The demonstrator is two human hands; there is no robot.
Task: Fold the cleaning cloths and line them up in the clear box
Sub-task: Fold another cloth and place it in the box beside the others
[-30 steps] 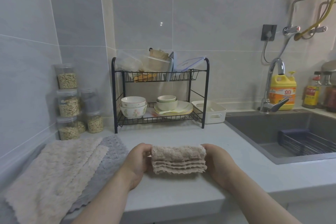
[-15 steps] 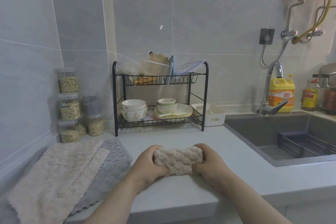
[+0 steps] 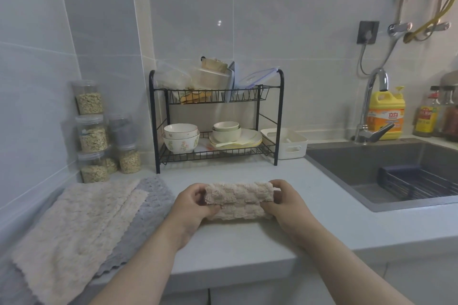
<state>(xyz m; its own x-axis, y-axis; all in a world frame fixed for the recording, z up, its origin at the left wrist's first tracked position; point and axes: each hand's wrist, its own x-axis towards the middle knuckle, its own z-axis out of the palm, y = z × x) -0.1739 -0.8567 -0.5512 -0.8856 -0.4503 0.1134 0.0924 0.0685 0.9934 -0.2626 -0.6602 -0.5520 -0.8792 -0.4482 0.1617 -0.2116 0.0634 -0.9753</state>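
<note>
Since half a second earlier, both hands had shifted their hold on the cloth [image 3: 238, 199]: it had been squeezed into a lump between them, and now it lay as a longer folded bundle, stretched sideways on the counter [image 3: 247, 238]. A second before, its stacked edges had faced the camera; now a fold line ran along its front.

The left hand [image 3: 195, 205] pinched the bundle's left end, thumb on the front and fingers curled over the top. The right hand [image 3: 285, 202] gripped the right end the same way, fingertips [image 3: 273, 184] hooked over the upper edge. Both hands were closed on the cloth, which rested on the counter between them.

To the left, a beige cloth [image 3: 74, 230] lay spread flat over a grey cloth [image 3: 146, 208], well apart from the hands. Behind stood a black rack [image 3: 281, 116] with bowls [image 3: 181, 137] and plates on its lower shelf and containers on top. Jars [image 3: 91, 131] of grain were stacked in the corner. A white bin [image 3: 288, 146] sat just beside the rack's right leg, next to the sink [image 3: 347, 163].
</note>
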